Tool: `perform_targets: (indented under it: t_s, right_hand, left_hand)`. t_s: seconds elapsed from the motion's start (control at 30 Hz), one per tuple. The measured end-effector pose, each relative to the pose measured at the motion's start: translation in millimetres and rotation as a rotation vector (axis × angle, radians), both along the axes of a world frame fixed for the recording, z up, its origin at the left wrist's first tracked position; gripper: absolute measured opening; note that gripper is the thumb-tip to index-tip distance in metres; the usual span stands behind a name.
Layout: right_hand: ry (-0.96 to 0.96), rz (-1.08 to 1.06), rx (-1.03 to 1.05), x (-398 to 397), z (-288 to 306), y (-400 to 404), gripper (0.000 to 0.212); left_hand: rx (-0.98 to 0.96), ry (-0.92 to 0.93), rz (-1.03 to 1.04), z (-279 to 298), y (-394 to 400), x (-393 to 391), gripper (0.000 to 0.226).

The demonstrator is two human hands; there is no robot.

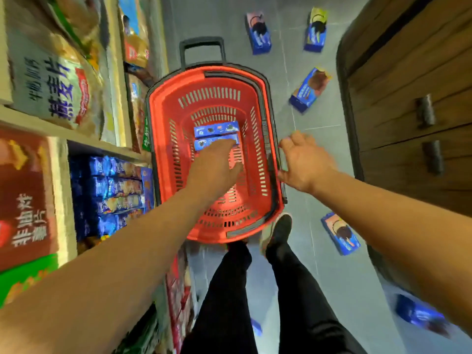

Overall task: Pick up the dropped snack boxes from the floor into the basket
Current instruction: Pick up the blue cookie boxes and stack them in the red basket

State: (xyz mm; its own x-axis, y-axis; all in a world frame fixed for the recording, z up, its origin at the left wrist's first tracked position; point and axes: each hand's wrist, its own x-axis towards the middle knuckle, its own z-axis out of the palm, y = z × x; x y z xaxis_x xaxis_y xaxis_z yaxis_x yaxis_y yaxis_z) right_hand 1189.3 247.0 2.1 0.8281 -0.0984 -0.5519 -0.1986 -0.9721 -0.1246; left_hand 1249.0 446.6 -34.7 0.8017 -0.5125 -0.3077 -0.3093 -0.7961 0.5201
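Observation:
A red basket [163, 118] with a black handle stands on the grey floor. Two blue snack boxes lie inside it: one [216, 129] free, one [204, 144] under the fingers of my left hand [214, 169], which reaches down into the basket and touches it. My right hand [304, 162] hovers open, fingers spread, just outside the basket's right rim. Several blue snack boxes lie on the floor: two at the top [258, 33] [316, 29], one to the right [310, 89], one near my foot [341, 233], one at the lower right [421, 315].
Shelves of packaged snacks [51, 80] run along the left. A dark wooden cabinet [408, 98] with handles stands on the right. My legs in black trousers [255, 302] stand just behind the basket, leaving a narrow aisle of grey tiles.

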Motion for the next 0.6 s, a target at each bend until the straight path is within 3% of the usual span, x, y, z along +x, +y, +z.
perform_targets:
  t_s: [0.27, 0.6]
  right_hand:
    - [0.007, -0.275, -0.005, -131, 59, -38, 0.066]
    - [-0.064, -0.543, 0.032, -306, 77, -79, 0.062]
  left_hand:
    - [-0.068, -0.013, -0.176, 78, -57, -76, 0.052]
    - [-0.032, -0.006, -0.327, 106, -123, -213, 0.056]
